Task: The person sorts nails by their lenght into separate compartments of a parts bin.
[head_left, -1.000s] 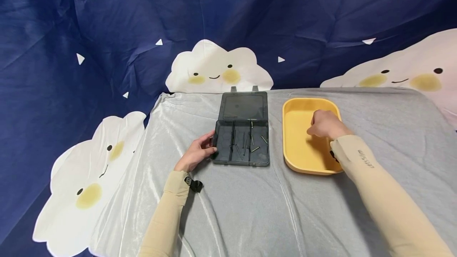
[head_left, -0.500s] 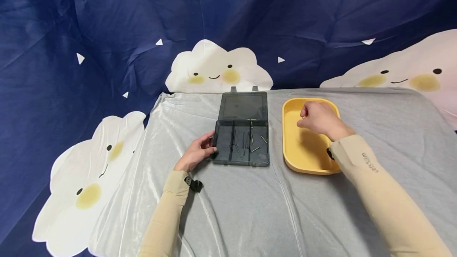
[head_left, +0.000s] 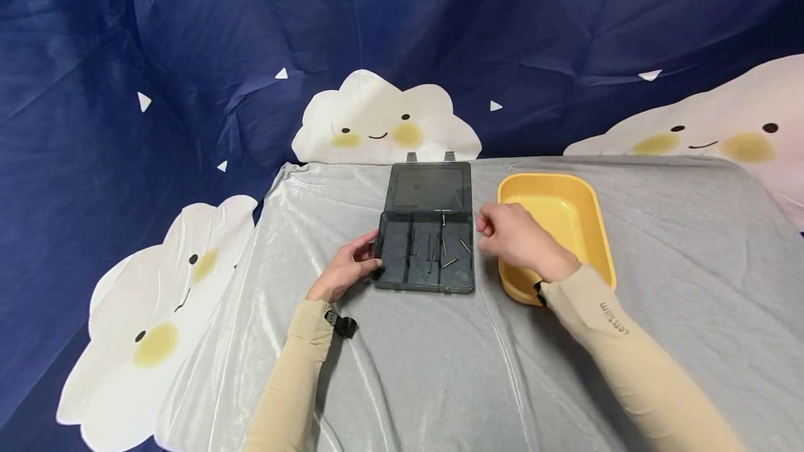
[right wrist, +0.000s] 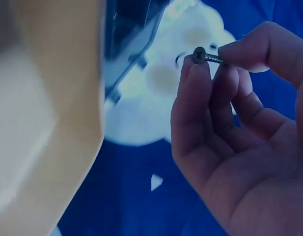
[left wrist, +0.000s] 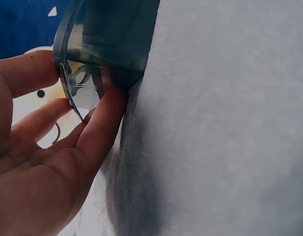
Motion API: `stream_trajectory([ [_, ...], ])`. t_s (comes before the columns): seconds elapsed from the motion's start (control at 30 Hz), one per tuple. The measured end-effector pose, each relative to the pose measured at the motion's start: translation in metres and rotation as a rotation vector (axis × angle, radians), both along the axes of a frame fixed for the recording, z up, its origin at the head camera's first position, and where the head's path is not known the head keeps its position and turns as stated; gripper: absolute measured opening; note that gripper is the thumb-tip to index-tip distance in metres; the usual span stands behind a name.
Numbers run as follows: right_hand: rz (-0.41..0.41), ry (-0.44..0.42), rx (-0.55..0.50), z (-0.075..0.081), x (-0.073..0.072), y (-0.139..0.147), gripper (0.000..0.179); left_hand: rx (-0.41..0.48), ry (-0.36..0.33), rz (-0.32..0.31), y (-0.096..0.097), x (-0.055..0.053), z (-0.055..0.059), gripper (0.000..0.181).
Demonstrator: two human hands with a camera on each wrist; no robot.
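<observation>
My right hand (head_left: 521, 239) pinches a small screw (right wrist: 200, 55) between thumb and fingertips; its cross-recessed head and threaded shank show in the right wrist view. In the head view this hand overlaps the left rim of a yellow tray (head_left: 599, 229), near a dark see-through compartment box (head_left: 392, 257). The box lies with its lid (head_left: 428, 185) folded back. My left hand (head_left: 344, 267) holds the box by its left side, fingers and thumb at the wall. Dark, longer screws (head_left: 419, 267) lie in the middle compartment, and several shorter brassy screws (head_left: 449, 263) in the right one.
A wrinkled grey cloth (head_left: 433, 368) covers the table under the box and tray. Behind it hangs a dark blue backdrop (head_left: 220, 33) with smiling clouds. Two lid latches (head_left: 411, 157) stick up at the back of the box.
My right hand has moved left from over the yellow tray's middle toward the compartment box. The tray's right side now shows more. My left hand and the box stay put.
</observation>
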State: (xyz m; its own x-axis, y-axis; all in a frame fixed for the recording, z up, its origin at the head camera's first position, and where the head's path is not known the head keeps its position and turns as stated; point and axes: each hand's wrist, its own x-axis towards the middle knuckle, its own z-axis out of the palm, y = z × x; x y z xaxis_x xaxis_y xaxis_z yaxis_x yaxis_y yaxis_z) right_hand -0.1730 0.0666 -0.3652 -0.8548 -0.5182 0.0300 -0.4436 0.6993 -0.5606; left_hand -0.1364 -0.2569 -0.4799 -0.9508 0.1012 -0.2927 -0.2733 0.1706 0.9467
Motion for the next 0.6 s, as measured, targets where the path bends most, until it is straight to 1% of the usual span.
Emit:
stream_trajectory([
  [0.1, 0.043, -0.001, 0.003, -0.008, 0.009, -0.014, 0.010, -0.009, -0.003, 0.007, 0.000, 0.000, 0.000, 0.073],
  [0.17, 0.068, 0.015, 0.005, -0.014, 0.014, -0.022, 0.010, -0.011, -0.003, 0.009, 0.000, -0.001, 0.000, 0.072],
  [0.23, 0.085, 0.037, 0.016, -0.020, 0.017, -0.028, 0.011, -0.008, -0.006, 0.012, 0.001, -0.001, 0.001, 0.072],
  [0.3, 0.102, 0.041, 0.024, -0.026, 0.019, -0.032, 0.011, -0.007, -0.006, 0.013, 0.001, -0.002, 0.001, 0.071],
  [0.4, 0.116, 0.047, 0.036, -0.034, 0.022, -0.036, 0.012, -0.005, -0.010, 0.015, 0.001, -0.002, 0.002, 0.071],
  [0.5, 0.124, 0.041, 0.047, -0.039, 0.024, -0.037, 0.013, -0.012, -0.014, 0.007, 0.000, -0.003, 0.002, 0.071],
  [0.6, 0.104, 0.024, 0.053, -0.039, 0.025, -0.036, 0.011, -0.038, -0.009, 0.004, -0.002, -0.005, 0.004, 0.066],
])
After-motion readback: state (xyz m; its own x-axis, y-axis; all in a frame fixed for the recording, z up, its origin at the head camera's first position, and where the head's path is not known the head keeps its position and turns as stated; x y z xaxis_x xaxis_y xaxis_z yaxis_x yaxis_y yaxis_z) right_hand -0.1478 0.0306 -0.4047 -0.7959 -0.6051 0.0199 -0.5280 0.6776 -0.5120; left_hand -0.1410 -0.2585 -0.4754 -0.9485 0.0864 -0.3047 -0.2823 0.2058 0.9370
